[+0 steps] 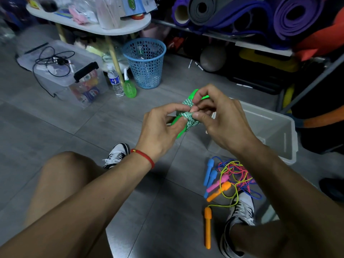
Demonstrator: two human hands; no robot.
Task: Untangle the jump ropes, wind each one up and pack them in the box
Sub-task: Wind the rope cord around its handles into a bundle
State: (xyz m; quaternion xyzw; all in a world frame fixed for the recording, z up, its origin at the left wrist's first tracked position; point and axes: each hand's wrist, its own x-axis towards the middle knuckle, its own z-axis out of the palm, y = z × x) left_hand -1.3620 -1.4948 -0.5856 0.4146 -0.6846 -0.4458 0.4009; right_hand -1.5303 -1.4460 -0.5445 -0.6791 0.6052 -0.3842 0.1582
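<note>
Two orange handles (pixel 208 228) and a tangle (pixel 235 175) of blue, pink and yellow ropes lie nearest, partly hidden behind the right forearm. Farther up, left hand (pixel 160 131) and right hand (pixel 219 118) pinch the wound green rope (pixel 189 116), whose handles poke beyond the fingertips. Behind them sits the box (pixel 275 127), partly covered.

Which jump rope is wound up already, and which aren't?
The green jump rope, its cord wrapped round its green handles, held by left hand and right hand. The blue, pink and yellow-corded ropes lie tangled on the floor.
</note>
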